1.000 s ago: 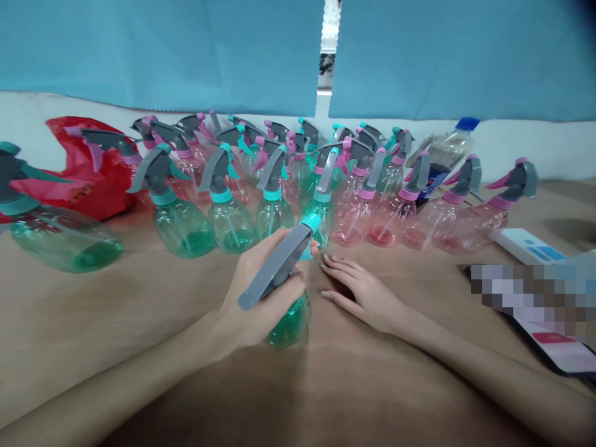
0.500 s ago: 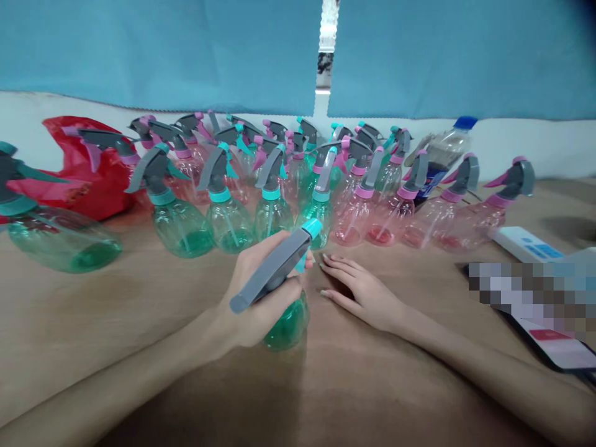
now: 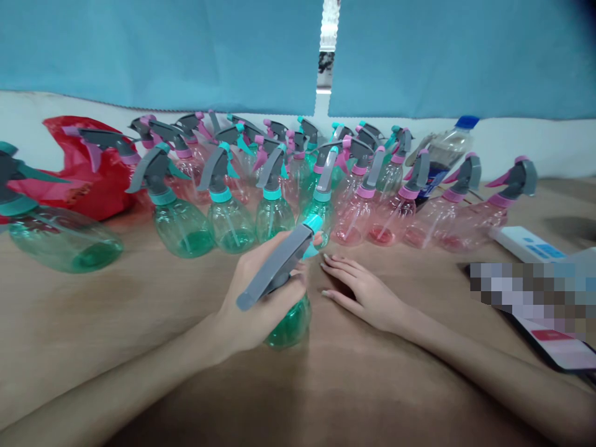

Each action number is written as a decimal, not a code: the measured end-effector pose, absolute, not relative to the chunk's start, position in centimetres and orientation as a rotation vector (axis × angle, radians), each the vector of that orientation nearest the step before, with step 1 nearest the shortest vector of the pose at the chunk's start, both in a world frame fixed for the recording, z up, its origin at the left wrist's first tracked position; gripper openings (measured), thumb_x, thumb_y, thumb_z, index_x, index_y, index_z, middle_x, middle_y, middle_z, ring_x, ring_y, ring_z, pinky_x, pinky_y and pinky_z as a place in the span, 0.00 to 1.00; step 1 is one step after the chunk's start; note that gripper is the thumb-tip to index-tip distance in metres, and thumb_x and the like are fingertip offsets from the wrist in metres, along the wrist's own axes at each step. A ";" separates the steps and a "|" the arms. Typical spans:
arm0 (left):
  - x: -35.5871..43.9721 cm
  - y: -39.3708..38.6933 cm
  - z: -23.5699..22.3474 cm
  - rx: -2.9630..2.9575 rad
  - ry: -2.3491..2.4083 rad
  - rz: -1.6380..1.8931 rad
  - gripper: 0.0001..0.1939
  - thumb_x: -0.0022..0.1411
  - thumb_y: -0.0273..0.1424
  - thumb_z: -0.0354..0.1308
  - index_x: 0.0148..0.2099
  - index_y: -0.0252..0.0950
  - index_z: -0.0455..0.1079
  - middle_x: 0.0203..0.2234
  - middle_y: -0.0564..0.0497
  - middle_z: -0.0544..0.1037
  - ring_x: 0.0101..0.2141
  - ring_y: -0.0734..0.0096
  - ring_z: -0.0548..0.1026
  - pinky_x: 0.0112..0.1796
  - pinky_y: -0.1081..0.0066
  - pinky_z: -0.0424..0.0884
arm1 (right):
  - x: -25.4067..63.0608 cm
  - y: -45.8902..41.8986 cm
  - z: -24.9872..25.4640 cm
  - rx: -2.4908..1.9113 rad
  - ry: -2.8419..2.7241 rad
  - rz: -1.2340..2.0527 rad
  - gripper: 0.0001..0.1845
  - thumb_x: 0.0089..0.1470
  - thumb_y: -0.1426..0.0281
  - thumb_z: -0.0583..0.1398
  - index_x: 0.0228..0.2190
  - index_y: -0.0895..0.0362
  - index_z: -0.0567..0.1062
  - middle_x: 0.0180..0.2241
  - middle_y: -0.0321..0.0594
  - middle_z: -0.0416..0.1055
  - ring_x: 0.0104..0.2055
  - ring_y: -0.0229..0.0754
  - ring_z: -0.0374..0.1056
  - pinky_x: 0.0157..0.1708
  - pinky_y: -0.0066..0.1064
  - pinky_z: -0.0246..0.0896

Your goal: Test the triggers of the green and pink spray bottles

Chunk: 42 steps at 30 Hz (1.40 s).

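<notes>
My left hand (image 3: 261,298) is wrapped round the neck of a green spray bottle (image 3: 289,324) with a grey sprayer head and a turquoise nozzle. The nozzle points forward and to the right, and part of the trigger shows at the fingers. The bottle's neck is hidden behind the hand. My right hand (image 3: 365,292) rests on the table (image 3: 363,385) to the right of the bottle, fingers stretched out and holding nothing. Beyond both hands stands a row of green spray bottles (image 3: 231,226) and pink spray bottles (image 3: 350,223).
More spray bottles crowd behind the front row. A red plastic bag (image 3: 100,192) lies at the left, near a large green spray bottle (image 3: 60,239). A clear blue-capped bottle (image 3: 449,146) leans at the back right. A white box (image 3: 526,242) and a phone (image 3: 554,351) lie at right.
The sprayer head in my left hand has shifted slightly right, and the trigger stands farther out from the fingers. My right hand stays in place.
</notes>
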State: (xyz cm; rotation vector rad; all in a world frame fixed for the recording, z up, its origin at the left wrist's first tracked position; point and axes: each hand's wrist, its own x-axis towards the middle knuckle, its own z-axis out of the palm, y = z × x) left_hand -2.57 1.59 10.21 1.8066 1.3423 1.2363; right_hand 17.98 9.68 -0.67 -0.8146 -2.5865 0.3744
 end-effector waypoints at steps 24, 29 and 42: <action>-2.5 1.7 10.1 1.758 1.339 1.239 0.18 0.53 0.24 0.53 0.48 0.37 0.70 0.25 0.56 0.71 0.24 0.72 0.68 0.28 0.71 0.67 | 18.0 9.7 -0.7 -0.804 -2.559 0.413 0.27 0.62 0.58 0.54 0.58 0.59 0.66 0.60 0.50 0.62 0.64 0.51 0.56 0.61 0.51 0.55; -2.4 1.7 10.2 1.743 1.357 1.244 0.15 0.54 0.26 0.54 0.45 0.37 0.70 0.23 0.57 0.68 0.20 0.74 0.64 0.25 0.71 0.66 | 18.0 9.7 -0.6 -0.808 -2.542 0.428 0.27 0.61 0.58 0.54 0.57 0.57 0.66 0.60 0.50 0.63 0.63 0.52 0.57 0.60 0.52 0.55; -2.5 1.8 10.2 1.756 1.367 1.214 0.16 0.54 0.26 0.53 0.46 0.38 0.70 0.22 0.57 0.69 0.22 0.72 0.68 0.27 0.70 0.69 | 18.0 9.6 -0.5 -0.807 -2.560 0.412 0.27 0.62 0.58 0.54 0.58 0.58 0.66 0.60 0.49 0.62 0.63 0.51 0.56 0.60 0.52 0.55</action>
